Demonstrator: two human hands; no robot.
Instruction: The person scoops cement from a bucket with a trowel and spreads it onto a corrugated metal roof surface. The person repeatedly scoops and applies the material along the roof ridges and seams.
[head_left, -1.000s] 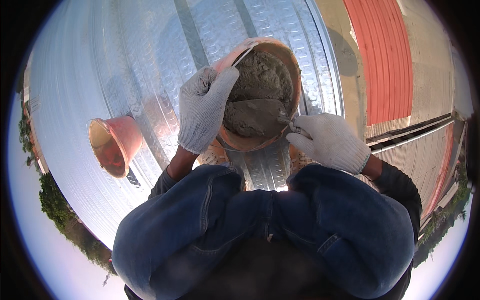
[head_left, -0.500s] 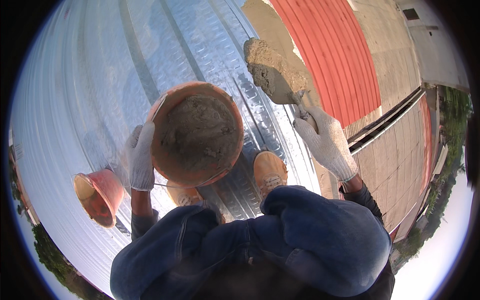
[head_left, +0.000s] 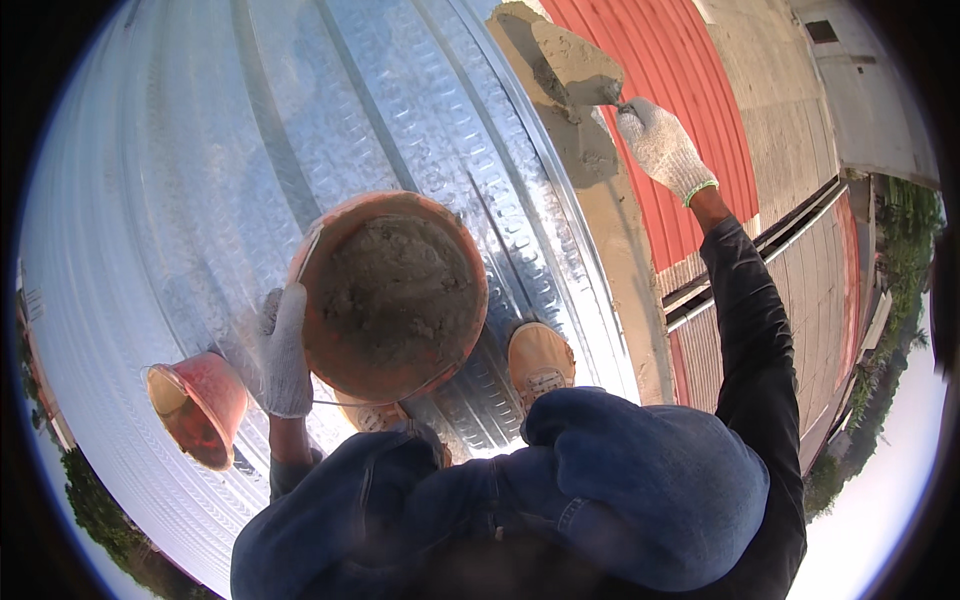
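An orange bucket [head_left: 474,275] of wet grey mortar [head_left: 395,290] stands in front of my feet. My left hand [head_left: 285,350], in a white knit glove, is closed on the bucket's left side; its fingertips are partly hidden. Out at the far right, my gloved right hand [head_left: 655,145] grips the handle of a trowel [head_left: 585,70]. The trowel's blade lies over the mortar-coated ledge [head_left: 600,190] along the roof edge, and a lump of mortar sits beneath it.
A smaller, empty red bucket [head_left: 205,400] lies tipped on the ribbed metal roofing [head_left: 200,200] at the left. My tan shoes [head_left: 540,360] stand close behind the big bucket. Past the ledge are red corrugated sheeting [head_left: 690,120] and lower roofs.
My right hand has reached forward with the trowel, and its load of mortar has come off onto the ledge. My left hand stays at the bucket.
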